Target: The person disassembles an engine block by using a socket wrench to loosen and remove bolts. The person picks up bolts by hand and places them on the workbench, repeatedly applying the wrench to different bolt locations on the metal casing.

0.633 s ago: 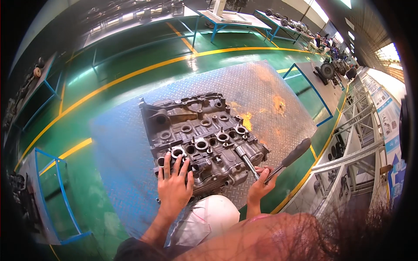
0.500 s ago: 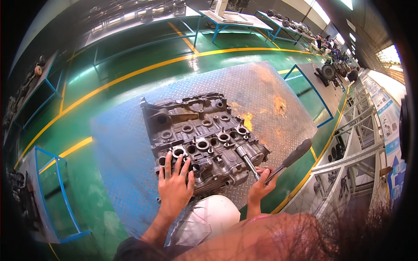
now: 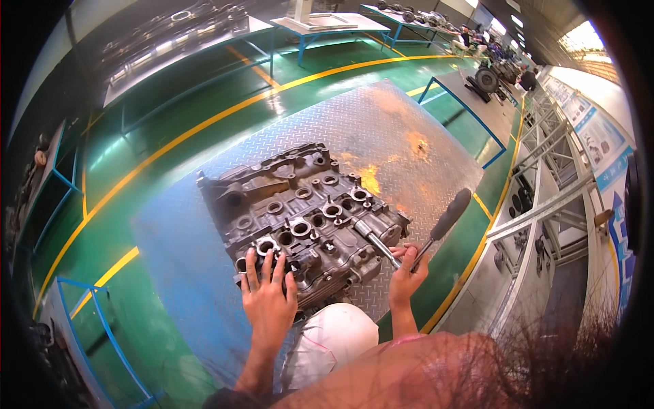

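A dark grey metal engine block (image 3: 283, 194), with a row of round ports and upright studs, lies on a diamond-plate steel surface (image 3: 436, 167). My left hand (image 3: 270, 310) is spread flat, its fingertips resting on the near left part of the engine beside a pale-rimmed port. My right hand (image 3: 407, 281) grips a ratchet wrench (image 3: 450, 214) around its head end. The black handle points up and away to the right. From that hand a shiny socket extension (image 3: 375, 238) reaches left to the engine's right side; whether its tip sits on a bolt cannot be made out.
A white rounded shape (image 3: 344, 334) lies between my forearms, close to the engine's near edge. Blue-framed tables (image 3: 334, 27) with metal parts stand across the green floor (image 3: 170, 99). Metal racks (image 3: 538, 225) run along the right, and a blue frame (image 3: 109, 334) stands at the lower left.
The whole view has turned slightly, so the engine and the steel surface appear shifted left and tilted. Both hands and the ratchet wrench keep about the same places relative to the engine.
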Motion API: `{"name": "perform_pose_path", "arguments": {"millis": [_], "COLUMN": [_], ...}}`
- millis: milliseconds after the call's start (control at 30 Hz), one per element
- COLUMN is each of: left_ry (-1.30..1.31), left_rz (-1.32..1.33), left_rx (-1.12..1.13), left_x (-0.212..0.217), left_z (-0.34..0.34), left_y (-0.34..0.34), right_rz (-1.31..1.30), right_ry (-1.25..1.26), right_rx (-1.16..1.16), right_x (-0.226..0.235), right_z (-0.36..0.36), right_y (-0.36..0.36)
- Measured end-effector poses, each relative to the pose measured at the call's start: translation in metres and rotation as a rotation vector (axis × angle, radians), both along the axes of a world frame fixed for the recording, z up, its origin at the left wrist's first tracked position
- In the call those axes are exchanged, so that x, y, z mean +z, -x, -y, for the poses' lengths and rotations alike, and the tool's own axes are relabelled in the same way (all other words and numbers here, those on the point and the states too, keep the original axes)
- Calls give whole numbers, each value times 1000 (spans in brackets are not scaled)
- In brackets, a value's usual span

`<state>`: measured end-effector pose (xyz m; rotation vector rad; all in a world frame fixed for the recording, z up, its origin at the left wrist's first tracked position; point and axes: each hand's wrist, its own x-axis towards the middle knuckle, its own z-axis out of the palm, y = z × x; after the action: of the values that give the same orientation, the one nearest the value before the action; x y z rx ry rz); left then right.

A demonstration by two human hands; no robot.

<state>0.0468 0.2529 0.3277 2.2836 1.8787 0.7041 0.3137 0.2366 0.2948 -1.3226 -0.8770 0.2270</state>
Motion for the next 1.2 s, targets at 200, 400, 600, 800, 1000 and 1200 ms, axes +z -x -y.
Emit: {"name": "perform_pose_path", "arguments": {"millis": [200,400,600,800,1000,1200], "left_ry": [0,43,36,29,10,22], "left_rz": [1,-51,-50,-59,-43,-31], "left_rx": [-2,-13,-17,-6,-5,-13], "left_x": [0,2,5,1,1,2], "left_z": [3,-2,-4,-2,2,3], "left_y": [2,-2,-3,-8,-5,0], "right_rz": [170,-155,-455,-516,-1239,-1459], "right_ry": [119,-40,-67,-97,-376,-533], "right_rx": [-25,-145,-33,107,725,655], "right_x": [23,83,152,166,141,119], "right_z": [16,27,0,4,7,-8], "right_y": [-9,-33,-89,-119,-142,-118]}}
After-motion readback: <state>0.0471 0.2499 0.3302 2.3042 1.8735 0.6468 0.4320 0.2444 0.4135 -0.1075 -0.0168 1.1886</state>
